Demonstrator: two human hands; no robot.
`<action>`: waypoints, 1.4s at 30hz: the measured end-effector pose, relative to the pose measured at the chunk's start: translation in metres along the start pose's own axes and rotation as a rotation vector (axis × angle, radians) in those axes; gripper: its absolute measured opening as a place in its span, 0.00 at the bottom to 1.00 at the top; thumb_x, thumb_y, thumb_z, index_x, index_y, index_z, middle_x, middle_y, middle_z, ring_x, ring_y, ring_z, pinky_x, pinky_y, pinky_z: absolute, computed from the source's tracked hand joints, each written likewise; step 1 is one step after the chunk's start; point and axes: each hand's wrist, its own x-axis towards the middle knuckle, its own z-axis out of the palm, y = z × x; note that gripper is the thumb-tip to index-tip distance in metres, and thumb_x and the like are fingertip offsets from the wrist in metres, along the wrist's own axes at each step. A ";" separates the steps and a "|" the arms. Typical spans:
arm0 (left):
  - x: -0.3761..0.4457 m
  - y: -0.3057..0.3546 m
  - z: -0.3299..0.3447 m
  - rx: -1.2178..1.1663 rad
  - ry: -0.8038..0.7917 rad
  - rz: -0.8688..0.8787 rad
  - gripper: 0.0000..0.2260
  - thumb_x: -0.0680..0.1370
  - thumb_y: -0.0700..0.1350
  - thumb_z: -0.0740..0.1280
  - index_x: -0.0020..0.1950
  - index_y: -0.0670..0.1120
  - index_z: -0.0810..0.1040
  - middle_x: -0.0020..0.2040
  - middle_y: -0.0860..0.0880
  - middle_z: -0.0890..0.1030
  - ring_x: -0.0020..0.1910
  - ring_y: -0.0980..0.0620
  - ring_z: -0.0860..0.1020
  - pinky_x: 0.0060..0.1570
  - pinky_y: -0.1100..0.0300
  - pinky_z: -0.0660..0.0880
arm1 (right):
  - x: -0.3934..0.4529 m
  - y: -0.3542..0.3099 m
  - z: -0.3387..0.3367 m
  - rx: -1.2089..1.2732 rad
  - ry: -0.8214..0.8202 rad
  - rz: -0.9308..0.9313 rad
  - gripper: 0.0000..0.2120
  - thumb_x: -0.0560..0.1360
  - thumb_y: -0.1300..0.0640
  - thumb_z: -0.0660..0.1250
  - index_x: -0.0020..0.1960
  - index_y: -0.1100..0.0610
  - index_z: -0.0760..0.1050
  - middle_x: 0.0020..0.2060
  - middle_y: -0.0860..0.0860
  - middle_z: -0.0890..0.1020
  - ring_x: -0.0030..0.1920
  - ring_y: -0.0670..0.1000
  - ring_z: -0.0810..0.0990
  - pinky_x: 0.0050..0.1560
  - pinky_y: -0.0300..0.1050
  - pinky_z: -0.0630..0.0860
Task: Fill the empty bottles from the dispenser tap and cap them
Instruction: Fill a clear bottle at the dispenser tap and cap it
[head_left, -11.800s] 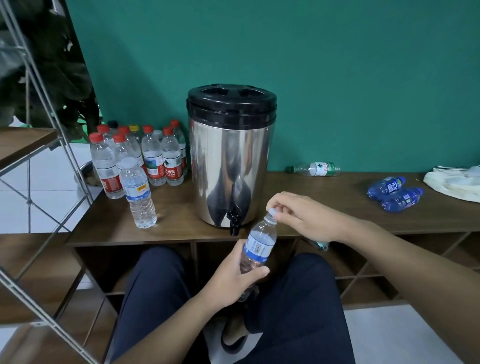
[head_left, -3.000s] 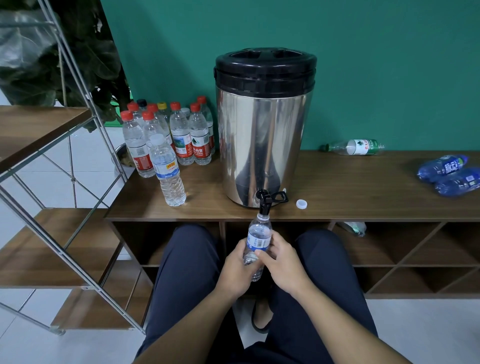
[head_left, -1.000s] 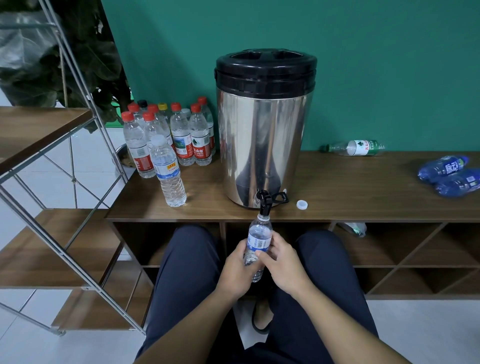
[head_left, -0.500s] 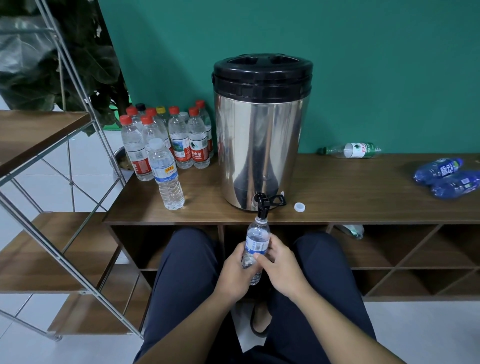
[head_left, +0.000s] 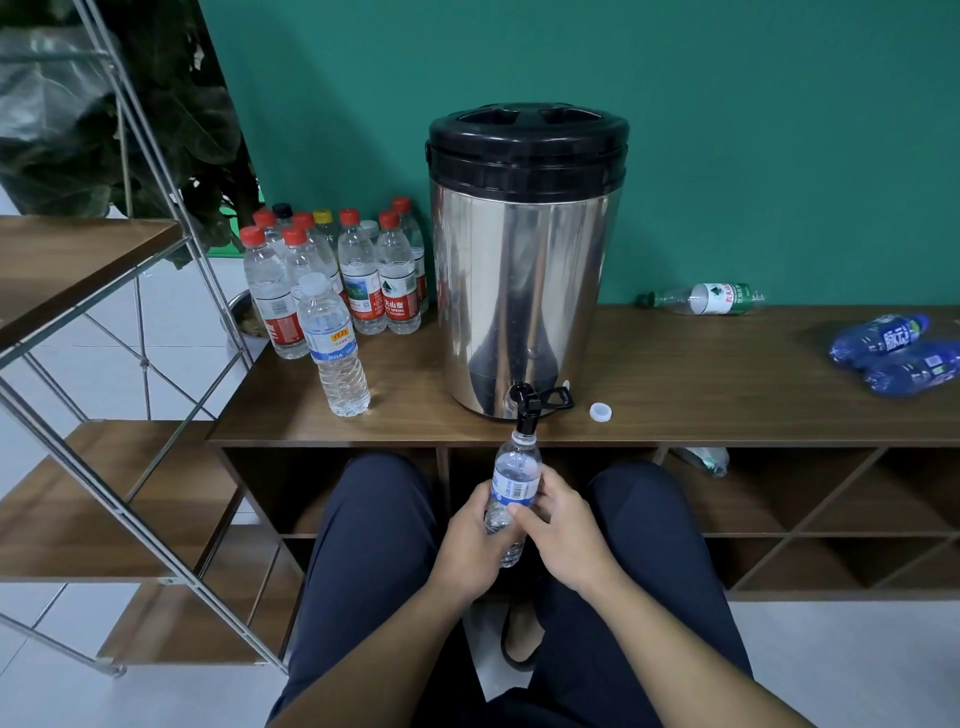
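Both forearms reach forward between the knees, left hand (head_left: 475, 540) and right hand (head_left: 563, 535) curled from either side round one small clear plastic bottle (head_left: 514, 491), held upright.

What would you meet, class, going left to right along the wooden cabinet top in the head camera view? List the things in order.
Group of capped bottles → lone white-capped bottle → steel dispenser → loose white cap → green-label bottle lying on its side → two blue bottles lying down.
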 end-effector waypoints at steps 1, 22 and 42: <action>0.000 0.000 0.000 0.006 0.000 0.003 0.20 0.82 0.44 0.77 0.73 0.55 0.79 0.61 0.56 0.88 0.60 0.56 0.86 0.65 0.51 0.83 | 0.000 0.000 0.000 -0.001 -0.001 0.000 0.28 0.82 0.65 0.75 0.78 0.46 0.75 0.63 0.42 0.88 0.65 0.45 0.87 0.71 0.55 0.82; 0.001 -0.002 0.001 0.023 0.004 -0.007 0.20 0.82 0.45 0.77 0.73 0.57 0.79 0.61 0.56 0.88 0.60 0.55 0.86 0.66 0.46 0.83 | -0.002 -0.001 -0.001 -0.003 -0.002 -0.004 0.27 0.82 0.65 0.74 0.77 0.45 0.76 0.64 0.42 0.88 0.66 0.45 0.86 0.71 0.55 0.82; 0.000 -0.001 0.000 0.010 0.000 -0.011 0.19 0.83 0.45 0.76 0.72 0.57 0.79 0.61 0.55 0.88 0.60 0.55 0.87 0.65 0.49 0.83 | -0.002 0.000 0.000 0.017 -0.001 -0.002 0.27 0.82 0.65 0.74 0.77 0.47 0.76 0.63 0.44 0.88 0.65 0.47 0.87 0.71 0.57 0.82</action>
